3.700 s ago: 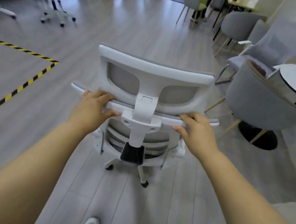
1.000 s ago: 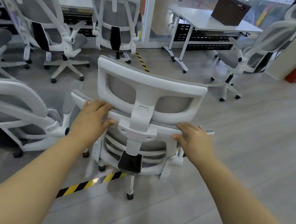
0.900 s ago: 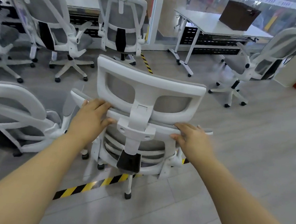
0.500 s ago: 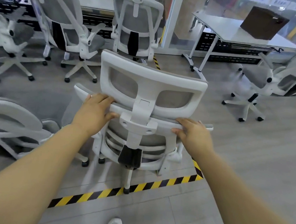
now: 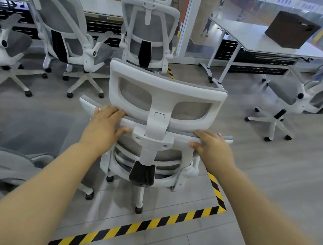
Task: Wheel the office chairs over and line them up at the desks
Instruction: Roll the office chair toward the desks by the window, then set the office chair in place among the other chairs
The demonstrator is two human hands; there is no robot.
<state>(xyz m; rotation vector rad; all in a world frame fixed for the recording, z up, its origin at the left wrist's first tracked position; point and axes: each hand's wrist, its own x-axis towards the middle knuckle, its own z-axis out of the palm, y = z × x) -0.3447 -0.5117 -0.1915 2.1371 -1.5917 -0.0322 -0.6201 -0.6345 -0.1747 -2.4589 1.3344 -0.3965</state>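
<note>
Two hands on one white office chair (image 5: pixel 158 106), frame centre, its wheels over striped floor tape (image 5: pixel 146 223). Left hand (image 5: pixel 104 130): fingers together, curled over backrest rim, thumb beneath. Right hand (image 5: pixel 211 149): same clasp. Desk (image 5: pixel 264 41) upper right; more chairs (image 5: pixel 62 30) upper left.

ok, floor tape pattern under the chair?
Yellow-and-black diagonal stripes on the floor tape, head view.
</note>
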